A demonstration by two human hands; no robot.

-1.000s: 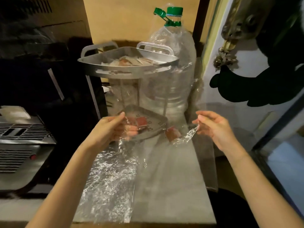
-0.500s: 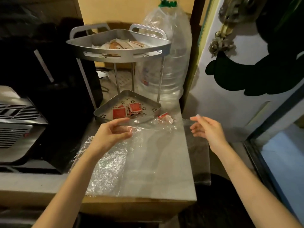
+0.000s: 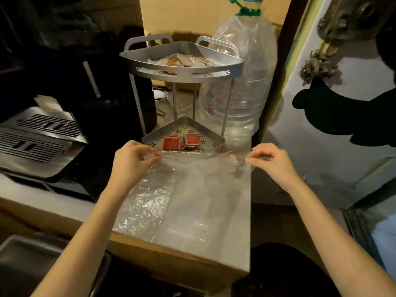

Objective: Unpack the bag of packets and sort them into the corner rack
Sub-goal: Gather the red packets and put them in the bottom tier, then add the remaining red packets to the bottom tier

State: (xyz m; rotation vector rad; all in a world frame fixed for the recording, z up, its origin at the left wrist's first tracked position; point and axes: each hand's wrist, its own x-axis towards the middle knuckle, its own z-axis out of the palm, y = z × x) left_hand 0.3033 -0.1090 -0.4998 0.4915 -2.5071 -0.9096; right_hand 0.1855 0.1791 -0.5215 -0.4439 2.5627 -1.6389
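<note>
Clear plastic bag [image 3: 192, 189] lies flat on the grey counter top [image 3: 240, 243], mouth edge lifted toward 12 o'clock, just in front of the corner rack [image 3: 182, 67]. Left hand [image 3: 130, 161] pinches the bag's far edge at its 10 o'clock corner, thumb and fingers curled onto the film; right hand [image 3: 276, 163] pinches the same edge at the 2 o'clock corner, fingers bent, film drawn taut between the two. One red-and-white packet [image 3: 229, 160] sits inside the bag near the right-hand corner; whether more are in there I cannot tell, the film is crinkled and glary. Rack's lower tray [image 3: 214, 136] at 12 o'clock from the hands holds several red packets [image 3: 182, 142]; upper tray carries pale and brown packets [image 3: 182, 61]. Large water bottle [image 3: 246, 82] stands at 1 o'clock, touching or just beside the rack. Handling judgement: bag is very light, limp and slick, no stiffness of its own, so it will sag and cling; best taken at the rim corners as now, keeping the mouth stretched. The packet looks small, flat, light, soft-sided and glossy, likely to slide toward the low point if the bag tips; take it by a sealed edge with fingertips, not by the middle. Little is fragile here, though a hard squeeze might burst a sachet
</note>
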